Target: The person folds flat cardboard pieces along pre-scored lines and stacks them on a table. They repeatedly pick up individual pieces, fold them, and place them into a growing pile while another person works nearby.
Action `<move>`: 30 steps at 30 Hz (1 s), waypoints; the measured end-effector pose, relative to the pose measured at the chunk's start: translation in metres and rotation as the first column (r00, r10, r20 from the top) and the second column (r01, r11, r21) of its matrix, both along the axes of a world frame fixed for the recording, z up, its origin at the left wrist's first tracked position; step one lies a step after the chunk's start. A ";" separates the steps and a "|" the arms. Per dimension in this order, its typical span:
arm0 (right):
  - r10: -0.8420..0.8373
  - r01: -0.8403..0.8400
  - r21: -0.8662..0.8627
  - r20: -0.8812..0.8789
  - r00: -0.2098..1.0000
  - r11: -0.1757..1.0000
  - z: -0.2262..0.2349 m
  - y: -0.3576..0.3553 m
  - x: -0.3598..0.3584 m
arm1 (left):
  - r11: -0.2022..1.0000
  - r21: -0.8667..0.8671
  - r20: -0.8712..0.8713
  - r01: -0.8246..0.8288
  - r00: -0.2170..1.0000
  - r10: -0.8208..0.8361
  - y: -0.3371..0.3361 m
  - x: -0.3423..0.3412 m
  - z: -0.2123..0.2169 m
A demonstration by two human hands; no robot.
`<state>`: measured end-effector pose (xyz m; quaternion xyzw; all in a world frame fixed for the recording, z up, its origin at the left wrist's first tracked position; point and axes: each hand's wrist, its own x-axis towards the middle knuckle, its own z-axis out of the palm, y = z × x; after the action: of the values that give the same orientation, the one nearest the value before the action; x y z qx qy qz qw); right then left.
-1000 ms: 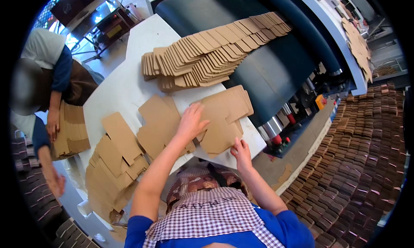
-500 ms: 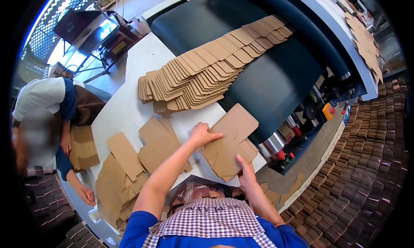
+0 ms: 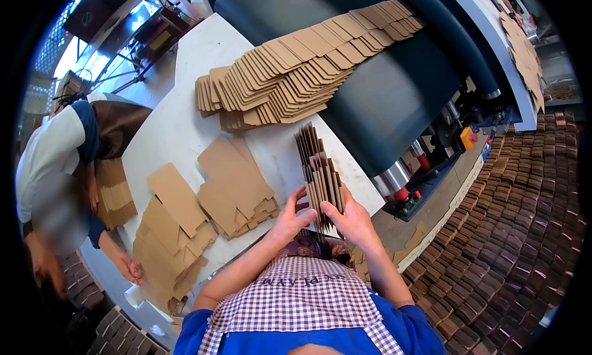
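Note:
A small stack of folded brown cardboard blanks (image 3: 319,173) stands on edge between my two hands, over the near edge of the white table. My left hand (image 3: 291,219) presses its left side with the fingers curled round. Along the right side, my right hand (image 3: 353,218) grips it, thumb across the near edges. Left of my hands, flat cardboard blanks (image 3: 231,182) lie in a loose pile on the white table (image 3: 209,43), and another pile of blanks (image 3: 176,216) lies farther left. Beyond them a long overlapping row of cardboard blanks (image 3: 277,65) runs up onto the dark belt.
A dark green conveyor belt (image 3: 394,96) with rollers stands at the far right, an orange switch box (image 3: 467,138) on its side. Dense rows of bundled cardboard (image 3: 505,244) cover the right side. At the left a co-worker's hand (image 3: 128,270) is beside the table near a cardboard stack (image 3: 114,194).
The blanks that lay flat under my hands are now upright on edge. My left hand has moved nearer to me, and both hands now clasp the stack from its sides.

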<state>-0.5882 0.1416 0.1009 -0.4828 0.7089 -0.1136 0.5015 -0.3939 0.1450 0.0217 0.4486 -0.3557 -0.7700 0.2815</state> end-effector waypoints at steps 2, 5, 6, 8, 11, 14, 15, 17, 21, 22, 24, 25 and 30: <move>-0.105 0.105 0.007 0.164 0.981 0.994 -0.014 0.005 0.000 | 0.997 -0.045 0.047 -0.061 0.997 0.063 -0.001 0.002 0.006; -0.084 0.093 -0.021 0.254 0.964 0.995 -0.018 0.005 -0.006 | 0.995 -0.064 0.108 -0.079 0.990 0.085 -0.008 0.010 0.008; -0.106 0.103 0.026 0.276 0.955 0.994 -0.019 0.003 -0.010 | 0.994 -0.034 0.050 -0.108 0.993 0.110 -0.008 0.013 0.002; -0.148 0.152 0.017 0.353 0.924 0.988 -0.027 0.005 -0.023 | 0.991 0.035 -0.012 -0.126 0.992 0.126 -0.011 0.023 0.011; -0.169 0.201 -0.023 0.448 0.878 0.979 -0.034 0.010 -0.036 | 0.981 0.095 -0.017 -0.169 0.985 0.172 -0.009 0.042 0.010; -0.261 0.255 0.082 0.501 0.825 0.964 -0.044 0.014 -0.052 | 0.969 0.082 0.043 -0.233 0.972 0.230 -0.012 0.058 0.008; -0.274 0.299 0.037 0.520 0.809 0.953 -0.050 0.017 -0.054 | 0.963 0.083 0.089 -0.257 0.964 0.250 -0.014 0.063 0.005; -0.273 0.323 -0.009 0.511 0.815 0.946 -0.043 0.012 -0.054 | 0.947 0.037 0.179 -0.318 0.935 0.307 -0.012 0.068 -0.002; -0.193 0.207 0.001 0.357 0.914 0.978 -0.034 0.007 -0.046 | 0.939 -0.297 0.489 -0.174 0.817 0.306 -0.004 0.069 -0.006; -0.142 0.153 -0.013 0.314 0.939 0.988 -0.030 0.005 -0.040 | 0.922 -0.386 0.591 -0.040 0.756 0.281 -0.002 0.068 -0.004; -0.075 0.071 0.024 0.286 0.955 0.997 -0.023 0.001 -0.028 | 0.905 -0.381 0.472 -0.192 0.801 0.369 0.007 0.062 -0.008; -0.121 0.130 0.005 0.397 0.910 0.992 -0.031 0.007 -0.021 | 0.889 -0.372 0.408 -0.268 0.813 0.416 0.009 0.056 -0.010; 0.140 -0.115 -0.092 0.346 0.928 0.989 -0.052 0.012 0.000 | 0.841 -0.072 0.133 -0.536 0.831 0.540 0.005 0.040 0.002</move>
<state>-0.5881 0.1540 0.0484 -0.5170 0.5706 -0.1900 0.6091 -0.3535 0.1498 0.0232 0.5819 -0.2471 -0.6186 0.4666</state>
